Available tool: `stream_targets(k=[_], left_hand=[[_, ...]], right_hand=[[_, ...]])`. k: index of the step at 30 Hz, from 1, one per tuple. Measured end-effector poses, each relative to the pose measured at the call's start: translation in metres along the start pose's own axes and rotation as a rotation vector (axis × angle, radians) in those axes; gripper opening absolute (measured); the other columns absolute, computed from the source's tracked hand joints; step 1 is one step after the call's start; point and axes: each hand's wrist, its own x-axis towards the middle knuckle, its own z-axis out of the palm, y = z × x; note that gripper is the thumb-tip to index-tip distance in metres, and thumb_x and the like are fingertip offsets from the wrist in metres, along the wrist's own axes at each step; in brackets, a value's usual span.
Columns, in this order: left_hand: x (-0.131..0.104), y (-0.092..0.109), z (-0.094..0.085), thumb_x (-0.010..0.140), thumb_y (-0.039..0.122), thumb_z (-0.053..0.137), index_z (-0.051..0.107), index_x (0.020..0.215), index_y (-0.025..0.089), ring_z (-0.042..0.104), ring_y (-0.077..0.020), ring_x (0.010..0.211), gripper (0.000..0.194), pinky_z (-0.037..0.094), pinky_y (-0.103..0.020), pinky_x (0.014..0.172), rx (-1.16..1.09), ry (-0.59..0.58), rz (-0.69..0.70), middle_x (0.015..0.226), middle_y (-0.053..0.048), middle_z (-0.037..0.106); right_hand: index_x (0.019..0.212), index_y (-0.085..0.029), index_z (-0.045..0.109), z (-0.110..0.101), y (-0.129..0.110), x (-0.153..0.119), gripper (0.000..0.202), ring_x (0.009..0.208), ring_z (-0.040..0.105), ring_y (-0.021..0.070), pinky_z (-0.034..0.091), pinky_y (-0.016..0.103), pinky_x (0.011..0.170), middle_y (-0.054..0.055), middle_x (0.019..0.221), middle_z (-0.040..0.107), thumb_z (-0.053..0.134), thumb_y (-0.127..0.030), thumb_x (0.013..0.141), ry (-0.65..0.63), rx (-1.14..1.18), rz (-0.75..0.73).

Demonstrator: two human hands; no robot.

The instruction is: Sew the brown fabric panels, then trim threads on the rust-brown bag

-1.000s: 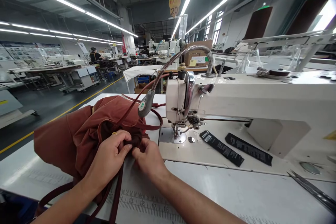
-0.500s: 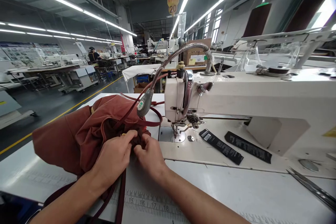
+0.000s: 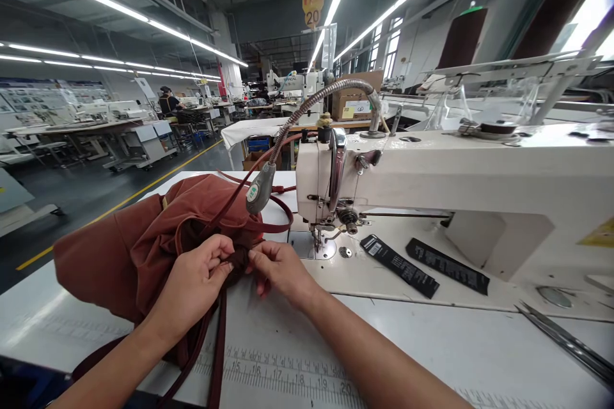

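Note:
A rust-red fabric bag (image 3: 144, 230) with long dark-red straps lies on the left of the sewing table. My left hand (image 3: 199, 278) pinches dark brown lining fabric (image 3: 238, 265) at the bag's opening. Pinching the same dark fabric from the right is my right hand (image 3: 281, 268), thumb and forefinger pressed together. Just beyond and right of my hands stands a white sewing machine (image 3: 422, 172); its presser foot (image 3: 317, 239) sits above the metal needle plate (image 3: 300, 246). The lining does not lie under the foot.
Two black printed labels (image 3: 400, 266) (image 3: 448, 265) lie on the machine bed. Metal tweezers (image 3: 566, 342) rest at the right edge. A gooseneck lamp (image 3: 261, 188) hangs over the bag. Ruler markings (image 3: 288, 377) run along the table's front. A person (image 3: 167, 102) sits far left.
My hands have shifted slightly apart, and more of the dark lining shows between them. My left fingers have curled in toward the thumb. The view has moved a little.

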Motion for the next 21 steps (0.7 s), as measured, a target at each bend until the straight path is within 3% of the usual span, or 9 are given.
stream_targets(k=[5, 9, 12, 17, 21], left_hand=[[-0.002, -0.002, 0.001, 0.073, 0.024, 0.044, 0.048, 0.084, 0.021, 0.061, -0.0151, 0.080, 0.012, 0.045, -0.020, 0.060, 0.031, -0.003, 0.011, 0.081, 0.001, 0.058], [-0.004, -0.003, 0.004, 0.075, 0.022, 0.043, 0.048, 0.085, 0.022, 0.060, -0.0131, 0.079, 0.012, 0.044, -0.018, 0.061, 0.048, -0.002, 0.037, 0.082, 0.002, 0.059], [-0.009, -0.003, 0.007, 0.078, 0.023, 0.042, 0.048, 0.084, 0.023, 0.059, -0.0117, 0.071, 0.008, 0.040, -0.016, 0.051, 0.073, -0.024, 0.050, 0.080, 0.003, 0.058], [-0.015, -0.004, 0.014, 0.080, 0.026, 0.041, 0.049, 0.078, 0.022, 0.055, -0.0104, 0.062, 0.008, 0.036, -0.016, 0.045, 0.075, -0.025, 0.065, 0.071, 0.003, 0.055], [-0.011, -0.005, 0.015, 0.078, 0.028, 0.046, 0.053, 0.089, 0.023, 0.060, -0.0122, 0.078, 0.014, 0.043, -0.015, 0.055, 0.024, -0.005, 0.040, 0.087, 0.001, 0.061]], right_hand=[[0.057, -0.018, 0.039, 0.006, 0.004, 0.004, 0.020, 0.036, 0.041, 0.0076, 0.030, 0.017, 0.036, -0.007, 0.046, 0.037, 0.043, -0.013, 0.076, 0.121, -0.151, -0.055], [0.051, -0.017, 0.037, 0.008, 0.009, 0.006, 0.023, 0.047, 0.037, 0.0080, 0.025, 0.020, 0.046, -0.006, 0.049, 0.035, 0.048, -0.005, 0.067, 0.276, -0.318, -0.123], [0.049, -0.017, 0.037, 0.008, 0.011, 0.009, 0.023, 0.053, 0.036, 0.0094, 0.024, 0.022, 0.050, -0.005, 0.050, 0.035, 0.050, -0.003, 0.063, 0.347, -0.401, -0.113], [0.051, -0.017, 0.040, 0.000, 0.015, 0.017, 0.019, 0.045, 0.043, 0.0092, 0.029, 0.019, 0.043, -0.004, 0.048, 0.042, 0.049, -0.007, 0.065, 0.232, -0.359, 0.047], [0.056, -0.016, 0.043, -0.001, 0.020, 0.018, 0.016, 0.032, 0.044, 0.0089, 0.032, 0.018, 0.033, -0.003, 0.049, 0.048, 0.043, -0.009, 0.071, 0.110, -0.261, 0.160]])
